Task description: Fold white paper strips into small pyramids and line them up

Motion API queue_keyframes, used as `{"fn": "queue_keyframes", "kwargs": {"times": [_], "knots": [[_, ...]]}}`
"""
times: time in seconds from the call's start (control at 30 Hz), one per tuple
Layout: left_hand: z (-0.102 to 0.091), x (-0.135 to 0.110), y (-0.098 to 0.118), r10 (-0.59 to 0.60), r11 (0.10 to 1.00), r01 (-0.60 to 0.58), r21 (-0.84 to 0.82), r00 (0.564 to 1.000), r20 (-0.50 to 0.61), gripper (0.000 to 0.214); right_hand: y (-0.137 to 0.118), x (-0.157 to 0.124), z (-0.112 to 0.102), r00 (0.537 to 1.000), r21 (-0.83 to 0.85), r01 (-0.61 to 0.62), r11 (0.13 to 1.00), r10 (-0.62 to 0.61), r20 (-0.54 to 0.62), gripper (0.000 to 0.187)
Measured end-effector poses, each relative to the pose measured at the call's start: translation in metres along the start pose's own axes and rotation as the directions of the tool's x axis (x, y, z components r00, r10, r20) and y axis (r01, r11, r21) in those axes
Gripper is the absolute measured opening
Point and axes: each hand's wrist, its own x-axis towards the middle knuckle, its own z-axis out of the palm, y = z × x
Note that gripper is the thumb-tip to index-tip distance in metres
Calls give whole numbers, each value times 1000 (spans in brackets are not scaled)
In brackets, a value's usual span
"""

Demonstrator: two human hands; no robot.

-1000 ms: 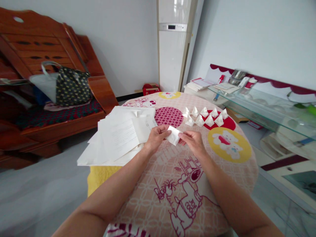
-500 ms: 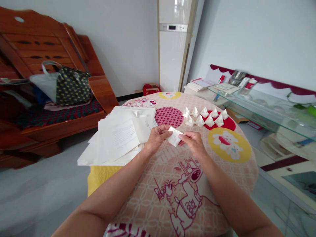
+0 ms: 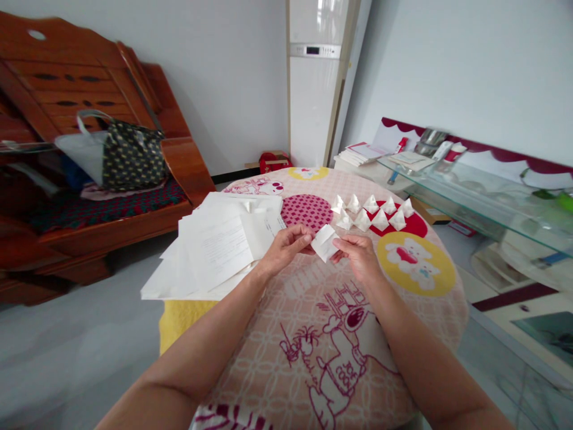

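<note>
A small folded square of white paper [image 3: 325,243] is held above the table in front of me. My right hand [image 3: 358,251] pinches its right edge between thumb and fingers. At the paper's left edge is my left hand [image 3: 290,243], its thumb and fingers closed against the corner; the fingertips are partly hidden. Beyond my hands, several small white folded-paper pyramids [image 3: 380,220] stand in two rows. To the left lies a spread stack of white paper sheets [image 3: 215,251], some printed, with a small folded paper piece on top.
A patterned pink cloth covers the round table [image 3: 286,358]. On the right stands a glass-shelved cabinet [image 3: 483,197] with papers and containers. A wooden bench [image 3: 89,221] with a dotted bag [image 3: 132,155] is at left, and a tall white air conditioner [image 3: 313,101] at the back.
The folded paper has shifted slightly right and turned in my right hand. My left thumb has slid off its face to the left edge.
</note>
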Motion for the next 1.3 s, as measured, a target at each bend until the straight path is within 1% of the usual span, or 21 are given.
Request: {"fn": "queue_keyframes", "kwargs": {"times": [0.1, 0.27, 0.4, 0.53, 0.6, 0.7, 0.8, 0.87, 0.9, 0.97, 1.07, 1.13, 1.3], "knots": [[-3, 2, -2, 24, 998, -26, 51, 999, 39, 40, 0, 0, -1, 1000, -17, -8, 1000, 9, 12, 26], [-11, 3, -5, 65, 977, -79, 197, 995, 73, 37, 0, 0, -1, 999, -29, -29, 999, 30, 30, 27], [-17, 2, -7, 17, 949, -53, 311, 993, 117, 38, 0, -1, 0, 998, -55, -39, 998, 42, 49, 26], [-20, 0, -1, -51, 913, -13, 409, 988, 145, 34, 2, -2, 2, 996, -85, -33, 996, 39, 78, 25], [-21, -1, 1, -87, 920, 23, 391, 985, 146, 32, 2, -2, 2, 995, -98, -29, 995, 38, 94, 27], [-25, 0, 5, -100, 965, 65, 253, 986, 130, 36, 1, -1, 1, 997, -86, -6, 996, 12, 71, 28], [-27, 2, 9, -84, 988, 77, 134, 995, 51, 35, -2, 0, -1, 1000, -58, 18, 998, -16, 20, 28], [-25, 2, 10, -96, 987, 92, 128, 995, 28, 38, -3, 0, -1, 1000, -55, 30, 998, -29, 6, 28], [-23, 1, 9, -105, 985, 99, 140, 994, 35, 41, -3, 0, -1, 999, -58, 37, 998, -36, 6, 28], [-18, 1, 6, -122, 979, 111, 171, 991, 57, 41, -3, -1, 1, 999, -66, 52, 996, -51, 11, 27], [-11, 0, -1, -138, 971, 137, 198, 990, -9, 39, -3, -2, 3, 998, -71, 60, 996, -60, 7, 27], [-8, 0, -3, -145, 971, 152, 186, 988, -51, 41, -3, -2, 4, 998, -60, 63, 996, -64, -8, 26], [-6, 0, -3, -142, 982, 152, 113, 986, -91, 42, -3, -1, 3, 997, -48, 75, 996, -76, -13, 27]]}}
